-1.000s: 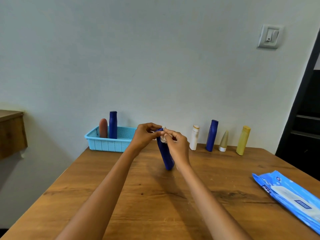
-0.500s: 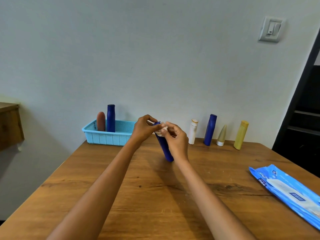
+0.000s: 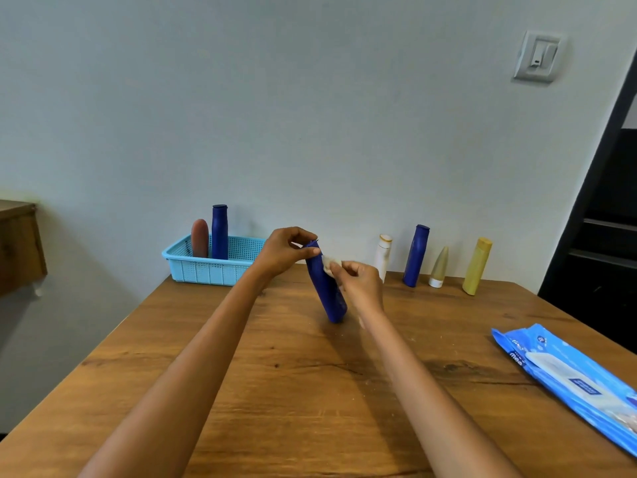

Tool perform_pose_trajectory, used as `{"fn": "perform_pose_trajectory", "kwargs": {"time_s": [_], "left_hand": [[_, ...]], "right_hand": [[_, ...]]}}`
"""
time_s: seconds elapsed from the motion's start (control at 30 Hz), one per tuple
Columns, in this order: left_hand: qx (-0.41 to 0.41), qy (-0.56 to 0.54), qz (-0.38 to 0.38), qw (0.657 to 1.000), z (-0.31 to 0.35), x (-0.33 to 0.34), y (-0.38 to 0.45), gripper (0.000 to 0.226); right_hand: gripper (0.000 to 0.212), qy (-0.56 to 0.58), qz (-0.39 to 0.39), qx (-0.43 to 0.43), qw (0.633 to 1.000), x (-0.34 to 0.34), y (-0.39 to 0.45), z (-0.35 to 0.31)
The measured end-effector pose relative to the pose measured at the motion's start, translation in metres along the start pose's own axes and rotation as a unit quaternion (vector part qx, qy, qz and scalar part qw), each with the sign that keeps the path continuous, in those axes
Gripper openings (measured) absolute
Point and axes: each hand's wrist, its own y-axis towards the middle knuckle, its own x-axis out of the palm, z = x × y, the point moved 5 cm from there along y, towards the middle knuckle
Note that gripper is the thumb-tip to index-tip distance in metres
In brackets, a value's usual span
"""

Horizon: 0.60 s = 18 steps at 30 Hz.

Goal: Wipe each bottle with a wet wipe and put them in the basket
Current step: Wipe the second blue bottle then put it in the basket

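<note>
A dark blue bottle (image 3: 325, 291) stands tilted on the wooden table (image 3: 310, 391), its base on the wood. My left hand (image 3: 284, 251) pinches its top. My right hand (image 3: 360, 282) pinches a crumpled white wet wipe (image 3: 330, 262) against the bottle's upper side. At the back left a light blue basket (image 3: 210, 267) holds a brown bottle (image 3: 200, 238) and a blue bottle (image 3: 220, 231). Along the wall stand a white bottle (image 3: 383, 255), a blue bottle (image 3: 416, 255), a beige cone bottle (image 3: 439, 267) and a yellow bottle (image 3: 477, 265).
A blue wet wipe pack (image 3: 572, 377) lies near the table's right edge. A wooden cabinet (image 3: 19, 243) stands off the table at the left. A dark doorway (image 3: 606, 215) is at the right, a wall switch (image 3: 537, 56) above it.
The wipe has slid from the bottle's cap down to its upper side with my right hand. The bottle stays tilted under my left hand.
</note>
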Motion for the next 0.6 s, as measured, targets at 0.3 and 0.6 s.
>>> {"fn": "perform_pose_trajectory", "kwargs": {"time_s": [0.3,0.6], "left_hand": [[0.006,0.043,0.009,0.999,-0.003,-0.007,-0.001,0.030],[0.005,0.040,0.019,0.999,-0.003,-0.009,-0.001,0.033]], "right_hand": [[0.012,-0.053,-0.063,-0.070,0.994,0.003,-0.012,0.003],[0.019,-0.070,-0.040,-0.005,0.997,-0.006,-0.002,0.017]]}}
